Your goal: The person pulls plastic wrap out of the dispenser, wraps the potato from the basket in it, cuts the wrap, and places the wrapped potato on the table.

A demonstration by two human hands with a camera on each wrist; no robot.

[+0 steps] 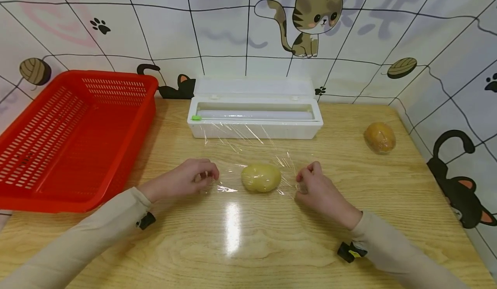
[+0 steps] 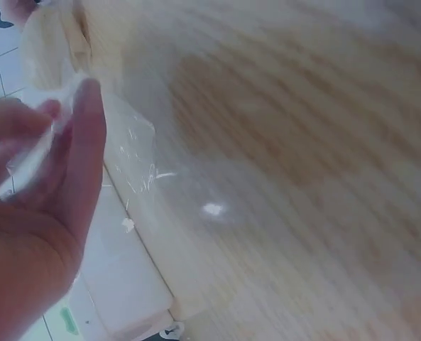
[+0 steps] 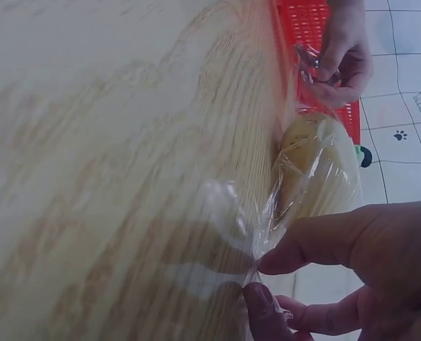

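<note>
Head view: left hand (image 1: 184,179), right hand (image 1: 321,192) pinch clear plastic film (image 1: 237,146), likely tautening toward table's (image 1: 279,254) front edge, yellow oval potato (image 1: 261,177) between.

Glossy clear plastic film (image 1: 285,161), smooth white plastic dispenser (image 1: 254,130), red plastic basket (image 1: 133,144), shiny wood-grained tabletop (image 1: 186,254).

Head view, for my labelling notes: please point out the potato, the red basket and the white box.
Potato (image 1: 261,177): head view, middle of its film-covered top.
Red basket (image 1: 91,129): head view, bare inner floor.
White box (image 1: 287,131): head view, its front wall.
</note>
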